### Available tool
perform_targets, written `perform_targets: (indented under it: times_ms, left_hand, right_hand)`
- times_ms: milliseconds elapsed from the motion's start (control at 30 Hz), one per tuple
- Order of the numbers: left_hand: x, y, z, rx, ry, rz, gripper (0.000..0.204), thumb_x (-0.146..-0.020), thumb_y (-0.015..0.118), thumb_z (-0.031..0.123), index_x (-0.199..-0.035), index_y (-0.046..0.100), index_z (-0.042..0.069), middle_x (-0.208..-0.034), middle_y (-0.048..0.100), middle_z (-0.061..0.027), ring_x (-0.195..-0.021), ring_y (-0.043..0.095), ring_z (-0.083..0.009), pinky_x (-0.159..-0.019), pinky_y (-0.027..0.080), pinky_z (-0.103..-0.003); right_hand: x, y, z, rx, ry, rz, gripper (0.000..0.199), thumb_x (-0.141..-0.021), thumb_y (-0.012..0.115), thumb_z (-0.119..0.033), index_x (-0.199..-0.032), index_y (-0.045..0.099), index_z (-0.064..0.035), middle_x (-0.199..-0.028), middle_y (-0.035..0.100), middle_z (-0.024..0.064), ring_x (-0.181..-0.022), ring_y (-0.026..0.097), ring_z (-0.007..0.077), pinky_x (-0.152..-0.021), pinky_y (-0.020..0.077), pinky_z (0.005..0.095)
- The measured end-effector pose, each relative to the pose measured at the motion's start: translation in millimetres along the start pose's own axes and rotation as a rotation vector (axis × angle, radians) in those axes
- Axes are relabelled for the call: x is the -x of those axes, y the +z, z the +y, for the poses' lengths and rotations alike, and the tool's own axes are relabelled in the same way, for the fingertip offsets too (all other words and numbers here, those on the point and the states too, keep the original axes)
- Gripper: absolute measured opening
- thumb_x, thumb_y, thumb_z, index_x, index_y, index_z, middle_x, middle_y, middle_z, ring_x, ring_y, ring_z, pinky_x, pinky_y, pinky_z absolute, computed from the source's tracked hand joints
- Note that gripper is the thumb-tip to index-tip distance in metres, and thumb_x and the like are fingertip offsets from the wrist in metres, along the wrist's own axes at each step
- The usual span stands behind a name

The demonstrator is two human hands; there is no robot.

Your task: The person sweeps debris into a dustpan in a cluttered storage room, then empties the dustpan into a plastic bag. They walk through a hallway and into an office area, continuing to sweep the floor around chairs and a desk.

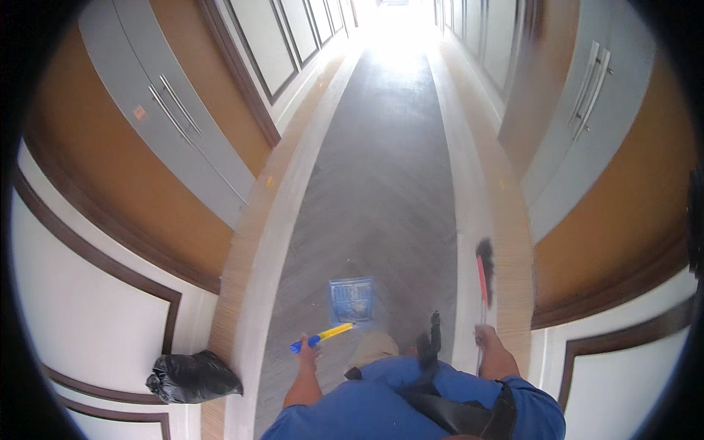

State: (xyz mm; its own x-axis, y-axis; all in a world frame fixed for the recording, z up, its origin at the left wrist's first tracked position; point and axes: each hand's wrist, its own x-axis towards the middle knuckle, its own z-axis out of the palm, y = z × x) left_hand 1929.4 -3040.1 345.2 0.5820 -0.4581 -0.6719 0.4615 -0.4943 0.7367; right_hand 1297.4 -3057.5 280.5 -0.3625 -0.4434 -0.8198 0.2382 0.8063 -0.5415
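My left hand (pixel 307 350) is closed round the blue end of a dustpan's handle. That blue and yellow handle (pixel 330 335) slants up toward the blue, see-through dustpan (pixel 351 299), which is low over or on the grey floor ahead of me; I cannot tell whether it touches. In my right hand (pixel 483 336), fingers wrapped round, is the stick of a broom (pixel 482 275) with a red head and dark bristles. The bristles point away to the right, over the pale border strip. Motion blurs the broom and the right hand a little.
A black plastic bag (pixel 195 377) lies against the left wall. The grey herringbone floor (pixel 374 183) runs down a corridor to bright light, with pale and wood-toned borders. Grey double doors with long metal handles stand at left (pixel 158 95) and right (pixel 598 110).
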Motion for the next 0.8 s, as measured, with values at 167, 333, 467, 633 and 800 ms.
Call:
perform_targets:
  times_ms: [167, 333, 467, 633, 800]
  left_hand:
    - [-41, 83, -16, 0.054, -0.081, 0.18, 0.048, -0.087, 0.067, 0.053, -0.111, 0.06, 0.013, -0.089, 0.066, -0.0088, -0.067, 0.066, -0.0268, -0.052, 0.054, -0.042]
    - [-86, 194, 15, 0.044, -0.077, 0.362, 0.047, -0.086, 0.068, 0.054, -0.111, 0.061, 0.015, -0.087, 0.066, -0.0104, -0.064, 0.067, -0.0266, -0.047, 0.053, -0.041]
    - [-138, 289, 84, -0.04, -0.101, 0.305, 0.047, -0.086, 0.069, 0.051, -0.113, 0.062, 0.015, -0.086, 0.065, -0.0127, -0.061, 0.066, -0.0268, -0.044, 0.052, -0.04]
    - [-237, 429, 178, -0.193, 0.019, 0.186, 0.047, -0.087, 0.068, 0.049, -0.118, 0.061, 0.014, -0.092, 0.065, -0.0131, -0.064, 0.067, -0.0254, -0.046, 0.054, -0.039]
    - [-283, 600, 280, -0.147, 0.051, 0.064, 0.046, -0.091, 0.065, 0.048, -0.122, 0.058, 0.014, -0.1, 0.065, -0.0107, -0.068, 0.068, -0.0252, -0.049, 0.054, -0.036]
  right_hand:
    - [-52, 39, -165, 0.183, -0.065, 0.107, 0.031, -0.085, 0.067, -0.036, -0.083, 0.063, -0.0052, -0.064, 0.055, 0.008, -0.051, 0.052, 0.0213, -0.043, 0.0409, 0.0408]
    - [-131, 27, -211, 0.431, -0.196, 0.299, 0.041, -0.085, 0.069, -0.041, -0.085, 0.067, -0.0001, -0.066, 0.06, 0.011, -0.056, 0.06, 0.0274, -0.049, 0.0496, 0.0473]
    - [-138, 12, -218, 0.309, 0.023, 0.208, 0.052, -0.082, 0.073, -0.048, -0.086, 0.069, 0.0043, -0.073, 0.066, 0.0153, -0.06, 0.064, 0.0265, -0.052, 0.0505, 0.0445]
    - [-135, 52, -285, 0.396, 0.069, 0.362, 0.045, -0.083, 0.07, -0.042, -0.087, 0.068, 0.0031, -0.074, 0.067, 0.0165, -0.062, 0.064, 0.027, -0.056, 0.0513, 0.0441]
    - [-227, 113, -409, 0.511, 0.078, 0.312, 0.038, -0.083, 0.065, -0.031, -0.091, 0.067, 0.0054, -0.08, 0.068, 0.0189, -0.071, 0.066, 0.0291, -0.063, 0.0523, 0.044]
